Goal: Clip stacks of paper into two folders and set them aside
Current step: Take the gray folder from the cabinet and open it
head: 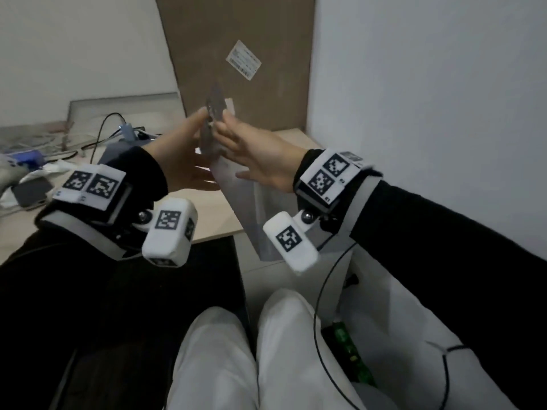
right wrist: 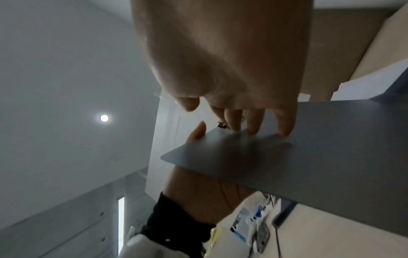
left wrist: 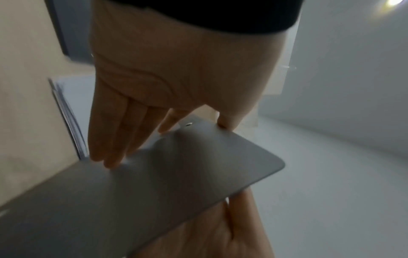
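Note:
A grey folder (head: 213, 109) stands on edge above the desk, sandwiched between my two hands. My left hand (head: 180, 152) lies flat against its left face, fingers straight and reaching up to the metal clip. My right hand (head: 257, 155) presses the other face with straight fingers. White paper (head: 229, 176) shows below the hands, against the folder. In the left wrist view the right hand (left wrist: 165, 69) rests its fingers on the folder (left wrist: 176, 174) and the left hand (left wrist: 209, 227) lies beneath. In the right wrist view the right hand (right wrist: 220, 52) touches the folder (right wrist: 331, 157) with its fingertips, and the left hand (right wrist: 198, 192) backs it.
A tall brown cardboard panel (head: 236, 54) leans behind the folder, and a white wall (head: 414, 84) stands close on the right. The light wooden desk (head: 213, 226) carries cables and clutter (head: 38, 161) at the left. My white-trousered legs (head: 225, 350) are below.

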